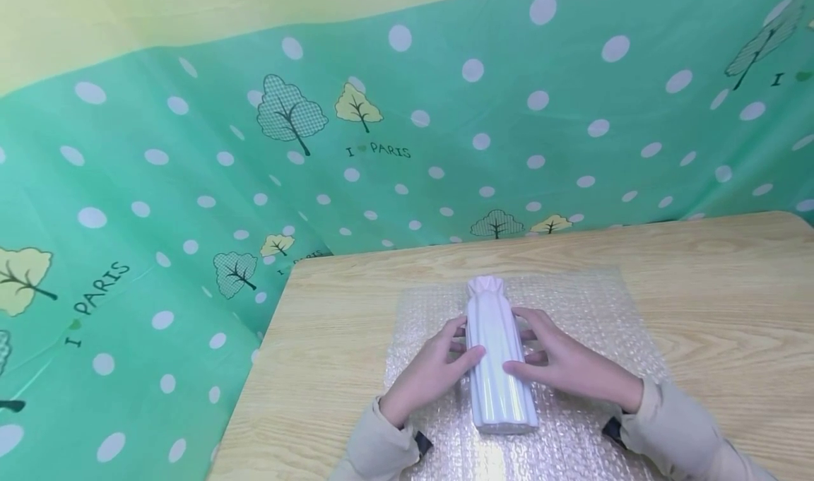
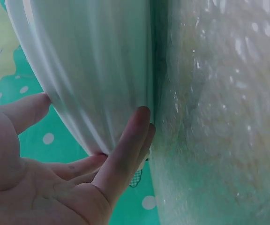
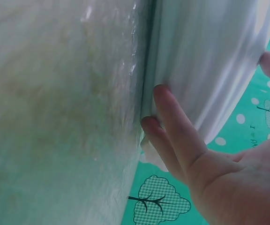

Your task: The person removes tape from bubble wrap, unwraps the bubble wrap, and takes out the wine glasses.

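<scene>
A glossy white fluted vase (image 1: 499,382) lies on its side on a sheet of bubble wrap (image 1: 585,311), its pinched neck toward the back of the table. My left hand (image 1: 439,361) holds it from the left, thumb on the upper surface and fingers along the side. From the right, my right hand (image 1: 559,357) grips it the same way. Both wrist views show fingertips touching the ridged wall of the vase (image 2: 93,61), close to the bubble wrap (image 3: 60,93).
The light wooden table (image 1: 331,340) extends to both sides of the bubble wrap. Behind it and at the left hangs a green dotted cloth (image 1: 356,205) with printed trees.
</scene>
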`<control>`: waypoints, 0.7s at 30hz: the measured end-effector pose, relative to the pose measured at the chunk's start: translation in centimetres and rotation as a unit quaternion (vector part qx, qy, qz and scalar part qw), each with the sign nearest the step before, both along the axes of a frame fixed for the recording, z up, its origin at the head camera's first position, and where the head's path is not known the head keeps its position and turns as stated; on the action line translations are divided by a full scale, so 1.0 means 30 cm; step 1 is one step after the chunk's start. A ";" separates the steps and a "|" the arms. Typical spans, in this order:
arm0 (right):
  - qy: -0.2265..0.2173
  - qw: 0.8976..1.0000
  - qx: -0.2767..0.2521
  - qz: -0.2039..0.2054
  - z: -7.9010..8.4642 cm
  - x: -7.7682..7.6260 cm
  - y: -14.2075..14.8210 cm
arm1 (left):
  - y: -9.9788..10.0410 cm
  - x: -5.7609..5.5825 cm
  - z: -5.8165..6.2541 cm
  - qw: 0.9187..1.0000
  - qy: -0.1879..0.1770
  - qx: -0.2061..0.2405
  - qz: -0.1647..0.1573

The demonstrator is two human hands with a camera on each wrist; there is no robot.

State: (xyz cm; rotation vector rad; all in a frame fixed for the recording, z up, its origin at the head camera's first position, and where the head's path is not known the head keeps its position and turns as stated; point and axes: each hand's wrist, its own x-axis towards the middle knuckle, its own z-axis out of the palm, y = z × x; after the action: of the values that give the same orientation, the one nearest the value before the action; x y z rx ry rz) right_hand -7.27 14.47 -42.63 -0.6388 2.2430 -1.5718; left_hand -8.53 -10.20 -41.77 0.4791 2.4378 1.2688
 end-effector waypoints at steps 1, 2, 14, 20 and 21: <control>0.002 1.000 -0.002 -0.003 -0.001 0.000 -0.001 | 0.000 0.000 0.001 1.000 -0.002 0.002 0.001; 0.005 1.000 -0.003 -0.006 -0.002 0.000 -0.002 | 0.000 0.001 0.001 1.000 -0.004 0.004 0.002; 0.008 0.999 -0.008 -0.032 -0.005 0.002 -0.018 | -0.008 -0.001 -0.016 0.998 -0.019 0.052 0.005; 0.010 0.999 -0.011 -0.036 -0.005 0.000 -0.019 | -0.005 0.004 -0.008 0.998 -0.029 0.056 0.013; 0.010 0.999 -0.013 -0.036 -0.005 -0.001 -0.018 | -0.005 0.005 -0.005 0.998 -0.032 0.059 0.015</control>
State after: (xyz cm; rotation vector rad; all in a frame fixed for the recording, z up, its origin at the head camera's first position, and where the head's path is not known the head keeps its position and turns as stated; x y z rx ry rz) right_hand -7.30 13.92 -42.78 -0.5890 2.2895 -1.6374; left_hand -8.40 -10.34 -41.91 0.4271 2.3363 1.4246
